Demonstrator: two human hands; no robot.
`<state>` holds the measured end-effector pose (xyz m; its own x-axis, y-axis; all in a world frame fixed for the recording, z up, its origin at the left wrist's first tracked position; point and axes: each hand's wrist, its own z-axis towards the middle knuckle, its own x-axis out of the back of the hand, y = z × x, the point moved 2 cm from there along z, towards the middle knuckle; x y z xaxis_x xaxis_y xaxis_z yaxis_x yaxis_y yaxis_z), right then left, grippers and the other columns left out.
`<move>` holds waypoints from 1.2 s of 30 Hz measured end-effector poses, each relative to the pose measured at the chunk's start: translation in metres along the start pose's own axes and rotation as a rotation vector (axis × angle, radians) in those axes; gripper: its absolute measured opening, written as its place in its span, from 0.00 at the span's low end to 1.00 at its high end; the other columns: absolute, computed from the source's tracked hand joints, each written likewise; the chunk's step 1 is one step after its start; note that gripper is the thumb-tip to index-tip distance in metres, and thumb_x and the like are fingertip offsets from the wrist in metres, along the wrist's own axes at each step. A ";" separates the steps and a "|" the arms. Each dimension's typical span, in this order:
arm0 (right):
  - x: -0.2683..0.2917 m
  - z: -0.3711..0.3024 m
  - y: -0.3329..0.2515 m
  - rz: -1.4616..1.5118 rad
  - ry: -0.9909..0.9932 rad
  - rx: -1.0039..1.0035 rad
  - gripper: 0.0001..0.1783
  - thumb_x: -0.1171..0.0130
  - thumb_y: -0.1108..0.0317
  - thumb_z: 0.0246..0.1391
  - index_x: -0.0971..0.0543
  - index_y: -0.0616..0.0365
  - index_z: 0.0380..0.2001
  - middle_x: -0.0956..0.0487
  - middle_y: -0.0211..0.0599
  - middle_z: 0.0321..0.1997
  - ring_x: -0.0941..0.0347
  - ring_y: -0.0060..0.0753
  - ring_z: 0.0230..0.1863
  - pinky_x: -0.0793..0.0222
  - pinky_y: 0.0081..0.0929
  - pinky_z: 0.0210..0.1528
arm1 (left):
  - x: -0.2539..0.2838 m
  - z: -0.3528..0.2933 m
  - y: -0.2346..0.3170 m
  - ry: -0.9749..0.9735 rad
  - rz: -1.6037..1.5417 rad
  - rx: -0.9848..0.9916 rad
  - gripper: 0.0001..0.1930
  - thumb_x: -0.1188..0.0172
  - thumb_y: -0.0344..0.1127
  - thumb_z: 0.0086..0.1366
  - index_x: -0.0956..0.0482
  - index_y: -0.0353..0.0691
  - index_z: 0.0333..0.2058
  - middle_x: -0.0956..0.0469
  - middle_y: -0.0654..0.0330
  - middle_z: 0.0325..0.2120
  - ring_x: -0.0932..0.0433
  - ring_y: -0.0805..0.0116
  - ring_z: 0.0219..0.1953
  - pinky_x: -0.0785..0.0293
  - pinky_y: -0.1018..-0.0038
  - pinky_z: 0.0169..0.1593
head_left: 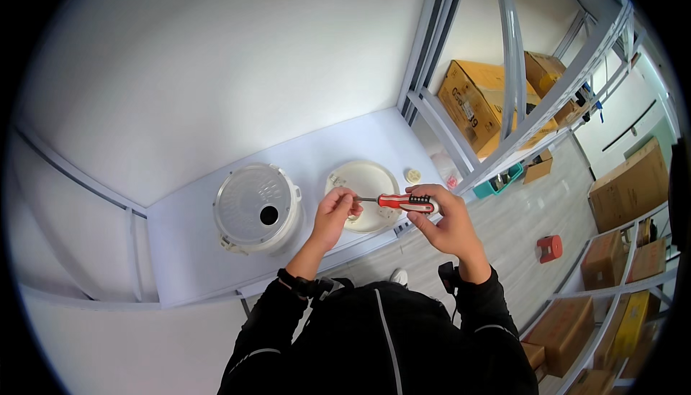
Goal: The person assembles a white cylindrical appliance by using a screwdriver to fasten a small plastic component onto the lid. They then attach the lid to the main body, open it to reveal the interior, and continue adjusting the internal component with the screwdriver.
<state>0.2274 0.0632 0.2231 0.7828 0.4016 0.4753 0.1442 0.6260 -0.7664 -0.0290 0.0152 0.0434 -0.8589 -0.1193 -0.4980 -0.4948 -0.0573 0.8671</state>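
A screwdriver with a red, white and black handle lies level in front of me, its shaft pointing left. My right hand grips the handle's right end. At the tip of the shaft, the fingers of my left hand are pinched together; whether they hold the tip or a small part is hidden. Below both hands, a round white lid-like disc rests on the table. Left of it stands a white round tub with a clear cover, which has a dark round hole.
A small cream round piece sits on the white table right of the disc. Grey metal framing rises at the right. Beyond are cardboard boxes, a teal bin, a red stool and loaded shelves.
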 end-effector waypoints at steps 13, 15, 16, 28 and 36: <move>0.006 -0.020 0.021 -0.339 -0.092 -0.181 0.20 0.28 0.76 0.56 0.20 0.58 0.51 0.15 0.45 0.50 0.14 0.54 0.46 0.19 0.40 0.48 | -0.031 0.017 -0.035 -0.268 1.456 -0.246 0.38 0.30 0.49 0.68 0.30 0.40 0.72 0.35 0.53 0.76 0.39 0.50 0.79 0.44 0.46 0.79; 0.005 -0.022 0.027 -0.348 -0.108 -0.191 0.19 0.28 0.76 0.56 0.20 0.58 0.50 0.15 0.45 0.49 0.14 0.54 0.45 0.19 0.41 0.47 | -0.031 0.019 -0.049 -0.242 1.537 -0.256 0.37 0.31 0.52 0.68 0.27 0.40 0.70 0.33 0.54 0.76 0.40 0.51 0.79 0.49 0.45 0.81; 0.005 -0.024 0.030 -0.342 -0.111 -0.196 0.19 0.28 0.76 0.56 0.21 0.58 0.50 0.14 0.45 0.48 0.14 0.55 0.44 0.19 0.41 0.47 | -0.032 0.019 -0.053 -0.231 1.576 -0.262 0.37 0.31 0.54 0.68 0.25 0.40 0.69 0.32 0.55 0.75 0.40 0.51 0.80 0.52 0.45 0.82; -0.002 -0.024 0.056 -0.290 -0.098 -0.227 0.19 0.28 0.76 0.56 0.21 0.59 0.50 0.15 0.47 0.45 0.16 0.57 0.45 0.21 0.43 0.47 | -0.043 0.019 -0.069 -0.104 1.640 -0.273 0.36 0.31 0.60 0.66 0.19 0.40 0.64 0.28 0.58 0.72 0.38 0.52 0.78 0.51 0.40 0.79; -0.011 -0.022 0.070 -0.252 -0.104 -0.222 0.20 0.28 0.75 0.56 0.21 0.59 0.51 0.15 0.48 0.45 0.15 0.56 0.45 0.21 0.43 0.47 | -0.041 0.022 -0.070 -0.116 1.617 -0.190 0.38 0.30 0.62 0.64 0.19 0.42 0.65 0.29 0.59 0.73 0.39 0.54 0.79 0.53 0.40 0.80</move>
<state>0.2426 0.0878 0.1551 0.6418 0.3257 0.6942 0.4623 0.5579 -0.6892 0.0381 0.0458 0.0036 -0.4466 -0.1026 0.8888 0.8946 -0.0692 0.4416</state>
